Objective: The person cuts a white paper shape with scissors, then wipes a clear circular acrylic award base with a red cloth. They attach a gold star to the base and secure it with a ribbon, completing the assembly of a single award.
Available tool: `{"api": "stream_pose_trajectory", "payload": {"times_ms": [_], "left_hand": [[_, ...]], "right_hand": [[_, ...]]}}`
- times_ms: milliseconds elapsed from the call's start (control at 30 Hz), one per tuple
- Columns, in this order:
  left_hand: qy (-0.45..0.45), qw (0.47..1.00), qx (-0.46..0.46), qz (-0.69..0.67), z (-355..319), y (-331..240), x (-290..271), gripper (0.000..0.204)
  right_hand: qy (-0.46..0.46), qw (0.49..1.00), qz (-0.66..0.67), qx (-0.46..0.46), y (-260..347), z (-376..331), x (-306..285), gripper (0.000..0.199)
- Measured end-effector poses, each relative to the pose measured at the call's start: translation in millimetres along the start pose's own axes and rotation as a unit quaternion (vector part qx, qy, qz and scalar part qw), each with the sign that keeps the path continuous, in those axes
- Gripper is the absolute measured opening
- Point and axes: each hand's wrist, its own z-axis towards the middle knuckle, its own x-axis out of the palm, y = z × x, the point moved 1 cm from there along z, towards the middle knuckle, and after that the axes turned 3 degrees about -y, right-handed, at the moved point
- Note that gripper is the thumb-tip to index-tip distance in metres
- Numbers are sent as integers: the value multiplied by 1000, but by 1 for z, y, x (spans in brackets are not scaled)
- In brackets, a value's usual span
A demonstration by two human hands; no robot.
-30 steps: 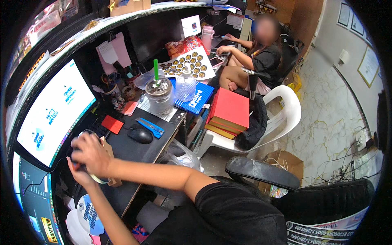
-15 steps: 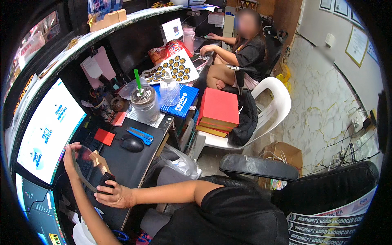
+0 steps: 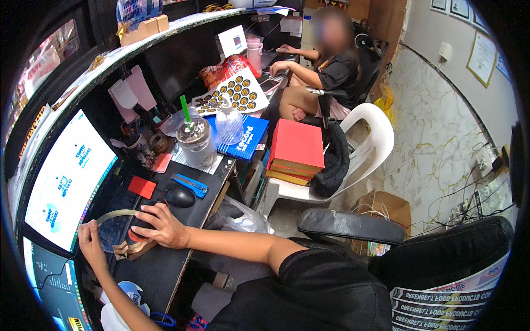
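Observation:
Over the near-left of the black desk I hold a trophy: a clear rounded plaque (image 3: 113,228) with a pale curved rim and a stepped wooden base (image 3: 128,249). My left hand (image 3: 93,240) is closed at the left end of the rim, its fingertips partly hidden. My right hand (image 3: 164,227) grips the trophy from the right, fingers bent over a dark part beside the base. A bit of red shows below those fingers. A black mouse (image 3: 180,196) and a blue utility knife (image 3: 189,186) lie just beyond my right hand.
Lit monitors (image 3: 72,179) stand at the left. Behind the mouse are a red card (image 3: 142,187), a lidded cup with a green straw (image 3: 197,144) and a blue record book (image 3: 248,135). Red-covered books (image 3: 295,144) sit on a white chair (image 3: 375,129). Another person (image 3: 334,71) sits farther back.
The trophy has turned, its wooden base swinging down toward me. My right hand has moved up and over it; my left hand has come down and closed at the rim.

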Motion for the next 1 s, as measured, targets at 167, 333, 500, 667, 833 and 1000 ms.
{"api": "stream_pose_trajectory", "payload": {"times_ms": [167, 333, 500, 667, 833, 1000], "left_hand": [[104, 987, -26, -118, 19, 8, 1, 30], [154, 959, -131, -198, 27, -2, 7, 43], [134, 974, -142, -118, 34, -15, 13, 52], [143, 971, -148, -119, 35, -19, 14, 50], [128, 976, -120, -129, 31, -23, 14, 46], [120, 976, -130, -124, 33, -25, 16, 46]], "right_hand": [[-12, 997, -72, -13, 10, 23, 30, 50], [-11, 988, -146, -55, 13, 42, 56, 59], [74, 978, -169, -93, 16, 22, 60, 60], [88, 969, -177, -147, 26, -16, 58, 59], [169, 965, -162, -115, 31, -25, 61, 60], [185, 968, -138, -100, 27, -13, 61, 57]]}}
